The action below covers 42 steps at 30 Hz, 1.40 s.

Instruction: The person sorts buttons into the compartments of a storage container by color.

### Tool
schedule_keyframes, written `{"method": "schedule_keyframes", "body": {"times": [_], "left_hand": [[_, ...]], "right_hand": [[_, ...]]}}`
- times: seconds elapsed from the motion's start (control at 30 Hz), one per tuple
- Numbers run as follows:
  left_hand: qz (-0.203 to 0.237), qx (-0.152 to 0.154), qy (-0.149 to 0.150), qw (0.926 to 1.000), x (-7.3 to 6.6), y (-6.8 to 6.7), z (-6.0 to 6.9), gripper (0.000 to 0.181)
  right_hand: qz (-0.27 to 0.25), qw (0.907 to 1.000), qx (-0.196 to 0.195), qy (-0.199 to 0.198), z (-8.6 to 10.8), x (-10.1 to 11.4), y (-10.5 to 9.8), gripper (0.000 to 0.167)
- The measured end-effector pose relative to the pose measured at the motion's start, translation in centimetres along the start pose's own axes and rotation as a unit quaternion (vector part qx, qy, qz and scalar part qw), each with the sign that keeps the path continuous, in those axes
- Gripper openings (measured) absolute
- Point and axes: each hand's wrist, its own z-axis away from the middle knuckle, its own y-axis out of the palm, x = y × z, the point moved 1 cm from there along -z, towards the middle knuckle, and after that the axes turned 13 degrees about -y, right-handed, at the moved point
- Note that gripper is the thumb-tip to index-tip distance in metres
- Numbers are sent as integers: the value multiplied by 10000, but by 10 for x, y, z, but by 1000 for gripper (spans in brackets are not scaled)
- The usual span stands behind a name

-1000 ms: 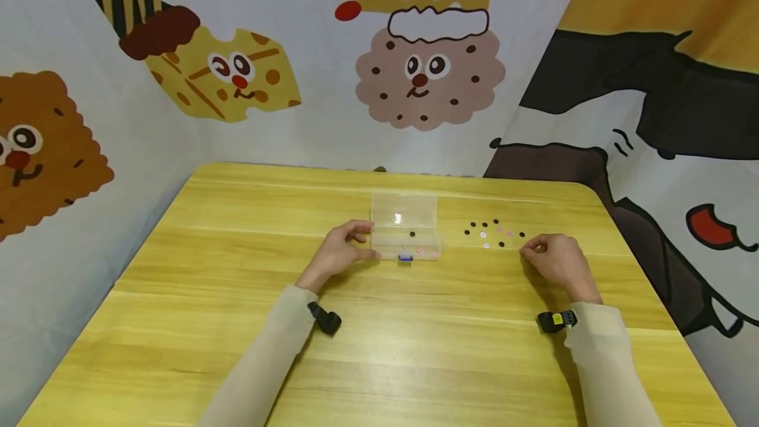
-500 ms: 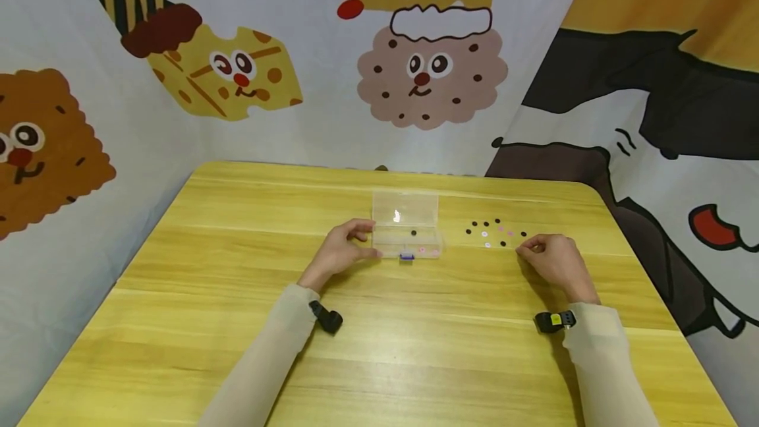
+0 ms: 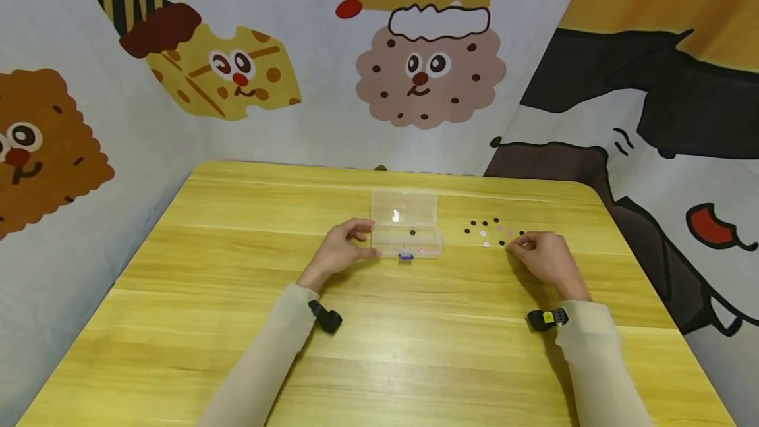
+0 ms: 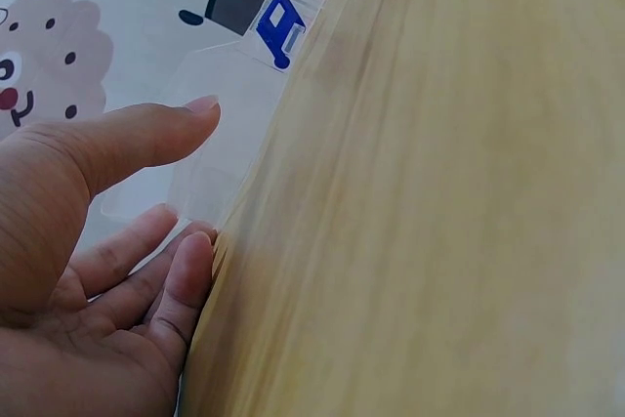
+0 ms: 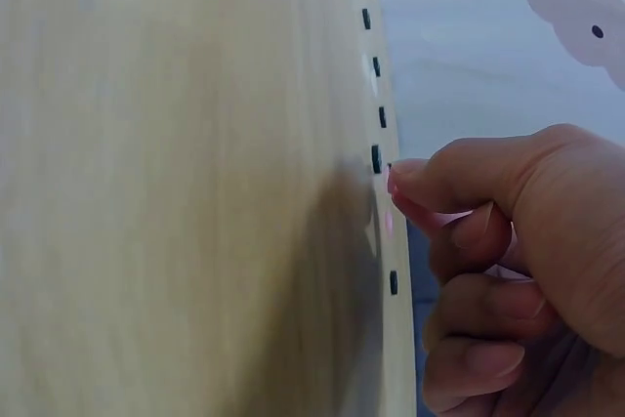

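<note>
A clear plastic box [image 3: 406,234] with a blue latch [image 3: 406,256] lies on the table, its lid [image 3: 404,208] raised at the back. Inside are a black button [image 3: 412,232] and pink ones [image 3: 421,250]. My left hand [image 3: 339,248] holds the box's left end between thumb and fingers. To the right lie several loose black, white and pink buttons. My right hand [image 3: 544,256] brings thumb and forefinger together beside a black button [image 3: 501,242]. In the right wrist view, pink shows at the fingertips [image 5: 408,171]; whether anything is pinched is unclear.
The wooden table [image 3: 356,348] carries the box and buttons near its far side. Behind it hangs a cloth [image 3: 320,143] printed with cartoon snacks. Each wrist wears a small black camera, like the one on the left [image 3: 326,318].
My right hand has moved a little to the left, closer to the loose buttons. The left hand and the box stay in place.
</note>
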Motion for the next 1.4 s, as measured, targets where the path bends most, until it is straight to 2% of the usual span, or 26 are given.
{"method": "schedule_keyframes", "body": {"times": [0.37,1.0,1.4], "left_hand": [[-73,-14,-69,9999,1,0,1,66],[-17,-13,-35,10000,1,1,-1,65],[6,3,-9,10000,0,1,0,64]], "right_hand": [[-307,9995,-22,-38,-5,11,3,27],[-641,9972,-188,-323,-12,30,14,17],[-821,9958,-104,-387,-16,41,22,20]]}}
